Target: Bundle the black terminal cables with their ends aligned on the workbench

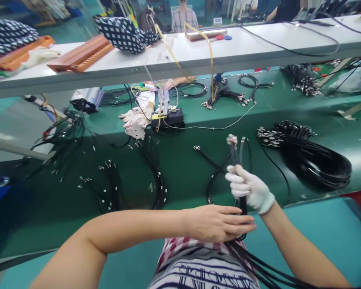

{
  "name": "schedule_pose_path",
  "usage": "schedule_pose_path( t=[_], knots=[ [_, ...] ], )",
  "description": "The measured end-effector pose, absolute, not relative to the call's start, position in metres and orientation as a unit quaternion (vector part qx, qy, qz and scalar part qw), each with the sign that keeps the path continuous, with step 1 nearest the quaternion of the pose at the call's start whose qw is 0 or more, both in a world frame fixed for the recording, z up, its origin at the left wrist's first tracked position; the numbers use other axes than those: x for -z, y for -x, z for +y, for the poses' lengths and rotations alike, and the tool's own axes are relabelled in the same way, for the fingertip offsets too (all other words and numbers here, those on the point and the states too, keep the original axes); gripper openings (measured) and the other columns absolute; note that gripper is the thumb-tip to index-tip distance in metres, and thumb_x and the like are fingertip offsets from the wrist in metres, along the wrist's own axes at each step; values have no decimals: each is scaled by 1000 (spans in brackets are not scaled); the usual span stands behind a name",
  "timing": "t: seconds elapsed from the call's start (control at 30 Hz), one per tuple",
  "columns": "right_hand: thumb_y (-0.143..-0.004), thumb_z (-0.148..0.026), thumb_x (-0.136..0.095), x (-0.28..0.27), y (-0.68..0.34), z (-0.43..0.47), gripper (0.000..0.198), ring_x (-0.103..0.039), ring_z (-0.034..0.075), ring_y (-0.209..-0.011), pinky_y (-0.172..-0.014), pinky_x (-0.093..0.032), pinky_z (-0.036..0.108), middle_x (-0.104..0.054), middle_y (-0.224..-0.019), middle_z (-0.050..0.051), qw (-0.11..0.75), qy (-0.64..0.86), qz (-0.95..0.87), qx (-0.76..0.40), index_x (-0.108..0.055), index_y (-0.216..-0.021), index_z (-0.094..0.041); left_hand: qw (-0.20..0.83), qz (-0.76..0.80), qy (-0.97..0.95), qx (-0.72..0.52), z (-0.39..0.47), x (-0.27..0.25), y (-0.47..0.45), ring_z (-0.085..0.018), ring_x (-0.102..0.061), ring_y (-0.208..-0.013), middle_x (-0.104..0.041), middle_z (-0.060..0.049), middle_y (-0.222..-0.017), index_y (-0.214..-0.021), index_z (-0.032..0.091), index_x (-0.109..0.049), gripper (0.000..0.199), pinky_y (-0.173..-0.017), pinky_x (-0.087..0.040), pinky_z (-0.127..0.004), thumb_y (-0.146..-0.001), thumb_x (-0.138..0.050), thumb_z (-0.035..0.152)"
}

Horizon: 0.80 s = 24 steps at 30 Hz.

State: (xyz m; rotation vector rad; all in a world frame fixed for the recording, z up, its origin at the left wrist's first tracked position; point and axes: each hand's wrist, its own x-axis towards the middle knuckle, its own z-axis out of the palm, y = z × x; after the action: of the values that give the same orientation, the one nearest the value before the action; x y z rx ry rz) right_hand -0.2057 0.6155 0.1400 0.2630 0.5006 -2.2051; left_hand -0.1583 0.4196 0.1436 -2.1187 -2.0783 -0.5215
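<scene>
My right hand (249, 188), in a white glove, is closed around a bundle of black cables (243, 206) near its upper end. Light-coloured connectors (232, 139) stick up above the fist. The bundle runs down past the bench edge and trails off to the lower right. Bare, my left hand (221, 222) lies across the same bundle just below the glove, fingers stretched out and slightly apart. Its thumb is hidden. Behind the gloved hand, a few thinner black cables (209, 188) curve on the green bench (183, 160).
A thick coil of black cables (321, 160) lies to the right. More cables (159, 180) lie left of centre. Further back stand a small black device (168, 119) and crumpled gloves (136, 120). A white shelf (156, 60) crosses above the bench; people sit beyond it.
</scene>
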Motion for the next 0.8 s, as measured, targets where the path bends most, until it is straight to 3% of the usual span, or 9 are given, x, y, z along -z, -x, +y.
schedule_pose_path(
  t=[0.07, 0.13, 0.23, 0.33, 0.43, 0.5, 0.57, 0.67, 0.8],
  knots=[
    [-108, -33, -20, -139, 214, 590, 46, -17, 2, -40, -36, -19, 11, -27, -68, -5, 506, -88, 163, 843, -60, -103, -10, 99, -668, 723, 149, 430, -142, 162, -24, -34, -138, -49, -11, -140, -120, 10, -64, 39, -119, -24, -35, -95, -35, 19],
    [-108, -31, -21, -136, 222, 570, 43, -21, 1, -40, -36, -20, 10, -32, -68, -5, 562, -102, 147, 807, -58, -102, -9, 84, -662, 729, 151, 438, -139, 164, -25, -51, -120, -60, -16, -120, -122, 9, -62, 39, -114, -29, -38, -94, -37, 21],
    [-107, -30, -27, -125, 234, 555, 38, -30, 2, -41, -39, -28, 11, -40, -69, -3, 587, -149, 158, 780, -57, -97, -9, 30, -672, 724, 149, 445, -136, 166, -18, -57, -76, -61, -11, -89, -124, 14, -59, 37, -82, -47, -37, -95, -38, 23],
    [-106, -39, -29, -102, 231, 571, 43, -57, 11, -67, -61, -49, 21, -58, -86, 8, 561, -148, 222, 783, -58, -110, -8, -24, -722, 683, 109, 446, -136, 177, -15, -49, -59, -54, -6, -80, -124, 23, -56, 35, -54, -36, -31, -96, -35, 24],
    [-100, -61, -27, -67, 200, 614, 61, -59, 23, -106, -89, -48, 36, -59, -117, 14, 524, -183, 228, 800, -54, -127, -13, -83, -796, 592, 95, 442, -134, 212, -16, -52, -63, -53, -4, -81, -129, 30, -51, 37, -53, -34, -29, -96, -36, 24],
    [-91, -78, -20, -42, 170, 644, 82, -55, 29, -114, -98, -42, 45, -59, -119, 16, 469, -219, 207, 830, -56, -125, -12, -130, -846, 503, 116, 442, -123, 246, -16, -57, -72, -55, -4, -90, -132, 32, -48, 38, -59, -39, -27, -96, -38, 25],
    [-81, -87, -28, -20, 145, 666, 88, -55, 29, -115, -103, -39, 46, -62, -114, 14, 372, -244, 232, 865, -58, -121, -16, -177, -880, 415, 148, 449, -99, 279, -15, -60, -84, -58, -3, -100, -132, 31, -48, 35, -70, -45, -25, -98, -36, 30],
    [-79, -77, -52, 5, 133, 674, 78, -59, 25, -107, -98, -44, 42, -64, -103, 8, 226, -259, 457, 820, -50, -131, -20, -227, -900, 338, 154, 474, -45, 309, -16, -60, -99, -59, -6, -111, -127, 22, -51, 38, -84, -47, -24, -99, -34, 42],
    [-74, -49, -67, 26, 136, 666, 63, -61, 26, -85, -86, -47, 41, -63, -87, 8, 159, -290, 727, 601, -54, -123, -13, -206, -927, 299, 95, 504, 16, 299, -34, -46, -123, -48, -22, -131, -129, 4, -47, 55, -103, -38, -45, -86, -60, 35]
  ],
)
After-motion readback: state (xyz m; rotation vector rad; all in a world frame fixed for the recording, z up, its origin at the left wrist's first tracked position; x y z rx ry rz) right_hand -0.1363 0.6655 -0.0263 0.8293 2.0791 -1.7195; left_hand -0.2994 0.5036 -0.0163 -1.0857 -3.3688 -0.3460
